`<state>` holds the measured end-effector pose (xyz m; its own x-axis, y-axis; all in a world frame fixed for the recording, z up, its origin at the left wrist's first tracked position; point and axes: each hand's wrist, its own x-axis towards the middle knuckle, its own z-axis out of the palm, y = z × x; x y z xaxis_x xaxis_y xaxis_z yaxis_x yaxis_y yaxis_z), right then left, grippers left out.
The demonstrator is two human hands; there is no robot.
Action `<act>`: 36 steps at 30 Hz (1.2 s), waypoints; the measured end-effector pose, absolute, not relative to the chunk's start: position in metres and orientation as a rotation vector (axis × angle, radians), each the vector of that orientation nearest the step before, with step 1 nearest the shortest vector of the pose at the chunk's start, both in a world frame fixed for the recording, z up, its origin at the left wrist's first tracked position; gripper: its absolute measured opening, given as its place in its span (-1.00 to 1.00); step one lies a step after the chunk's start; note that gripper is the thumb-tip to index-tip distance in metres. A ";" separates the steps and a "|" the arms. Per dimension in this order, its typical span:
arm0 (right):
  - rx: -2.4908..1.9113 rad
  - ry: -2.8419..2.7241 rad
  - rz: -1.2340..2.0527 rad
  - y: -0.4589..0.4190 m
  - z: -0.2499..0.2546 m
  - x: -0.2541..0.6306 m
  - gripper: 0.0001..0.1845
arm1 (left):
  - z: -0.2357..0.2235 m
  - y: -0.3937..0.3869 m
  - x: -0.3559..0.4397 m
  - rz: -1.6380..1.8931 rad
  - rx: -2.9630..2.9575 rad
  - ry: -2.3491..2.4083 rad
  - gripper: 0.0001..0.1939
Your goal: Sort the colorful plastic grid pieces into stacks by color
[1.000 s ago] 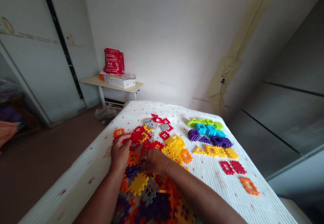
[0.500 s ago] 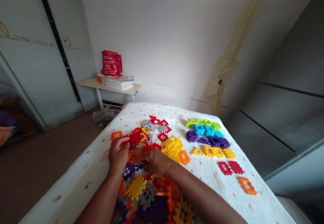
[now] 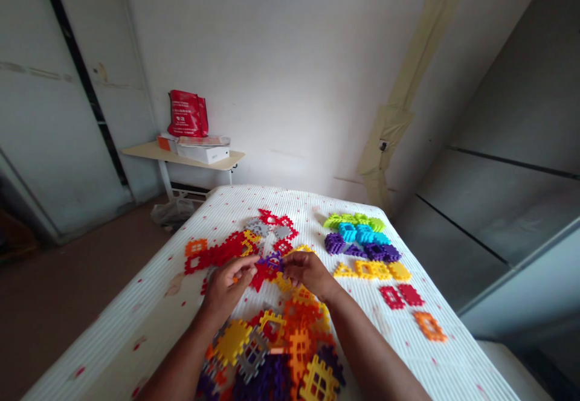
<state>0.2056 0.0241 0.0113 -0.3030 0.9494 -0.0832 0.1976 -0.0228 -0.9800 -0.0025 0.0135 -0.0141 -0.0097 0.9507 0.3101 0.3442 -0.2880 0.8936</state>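
Between my two hands, raised over the pile, is a purple openwork plastic building piece (image 3: 272,261) with toothed edges. My left hand (image 3: 229,285) pinches its left end, and my right hand (image 3: 310,274) has its fingers closed at the right end. Red interlocking pieces (image 3: 222,254) lie beyond my left hand, with grey ones (image 3: 259,227) further back. Nearer to me, a heap mixes a yellow square (image 3: 233,340), a grey window piece (image 3: 254,354), orange pieces (image 3: 299,349) and purple ones. My forearms cover parts of this heap.
On the white ribbed bed cover (image 3: 149,322), sorted rows lie at right: green (image 3: 353,221), light blue (image 3: 364,233), purple (image 3: 382,252), yellow (image 3: 372,269), red (image 3: 402,296) and orange (image 3: 429,327). Behind stands a small table (image 3: 145,150) with a red bag (image 3: 188,114) and boxes.
My hands have lifted the purple piece out of the pile and hold it up between them. My right hand has moved right and up. The camera view has shifted slightly.
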 end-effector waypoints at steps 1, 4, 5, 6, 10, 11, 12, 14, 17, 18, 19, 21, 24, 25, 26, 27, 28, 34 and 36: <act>-1.209 -1.563 1.361 0.024 0.008 0.205 -0.82 | -0.014 0.013 -0.003 1.304 1.672 1.358 -0.68; -1.192 -1.621 1.191 0.021 0.005 0.199 -0.82 | -0.013 0.013 -0.003 1.303 1.654 1.359 -0.67; -1.192 -1.662 1.113 0.018 0.006 0.196 -0.83 | -0.013 0.012 -0.002 1.298 1.642 1.351 -0.66; -1.194 -1.706 1.029 0.014 0.008 0.193 -0.82 | -0.013 0.012 -0.001 1.292 1.626 1.339 -0.64; -1.191 -1.906 0.642 -0.004 0.018 0.175 -0.78 | -0.011 0.010 0.004 1.253 1.551 1.272 -0.54; -1.177 -1.957 0.556 -0.008 0.019 0.171 -0.77 | -0.010 0.010 0.005 1.236 1.524 1.250 -0.52; -1.162 -2.005 0.484 -0.011 0.019 0.167 -0.76 | -0.008 0.009 0.005 1.221 1.491 1.228 -0.51; -1.142 -2.085 0.395 -0.014 0.016 0.161 -0.71 | -0.006 0.008 0.005 1.208 1.423 1.204 -0.50; -1.114 -2.164 0.357 -0.014 0.012 0.161 -0.64 | -0.005 0.009 0.002 1.214 1.344 1.242 -0.47; -1.105 -2.182 0.347 -0.013 0.012 0.162 -0.65 | -0.005 0.011 0.002 1.211 1.327 1.270 -0.45; -1.102 -2.196 0.331 -0.012 0.013 0.165 -0.69 | -0.006 0.012 0.001 1.211 1.312 1.300 -0.43; -1.121 -2.209 0.268 -0.009 0.016 0.171 -0.76 | -0.009 0.015 0.002 1.220 1.292 1.352 -0.40; -1.130 -2.216 0.126 -0.007 0.023 0.178 -0.76 | -0.013 0.018 0.003 1.209 1.310 1.342 -0.39; -1.130 -2.230 0.079 -0.007 0.025 0.179 -0.72 | -0.014 0.019 0.003 1.193 1.321 1.319 -0.41; -1.135 -2.256 0.033 -0.008 0.026 0.180 -0.67 | -0.015 0.018 0.004 1.169 1.332 1.291 -0.42; -1.149 -2.293 -0.012 -0.008 0.026 0.179 -0.63 | -0.015 0.018 0.004 1.143 1.338 1.260 -0.44; -1.170 -2.334 -0.057 -0.009 0.026 0.178 -0.62 | -0.015 0.017 0.005 1.115 1.337 1.228 -0.46; -1.154 -2.490 -0.379 -0.011 0.016 0.166 -0.80 | -0.008 0.013 0.005 0.992 1.319 1.144 -0.51; -1.148 -2.522 -0.433 -0.011 0.015 0.165 -0.84 | -0.007 0.013 0.005 0.974 1.351 1.137 -0.52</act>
<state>0.1654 -0.0109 0.0148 -0.6182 0.6643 0.4202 0.7664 0.6281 0.1346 0.0046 0.0129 -0.0074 0.2116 0.9763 -0.0459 0.1046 0.0240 0.9942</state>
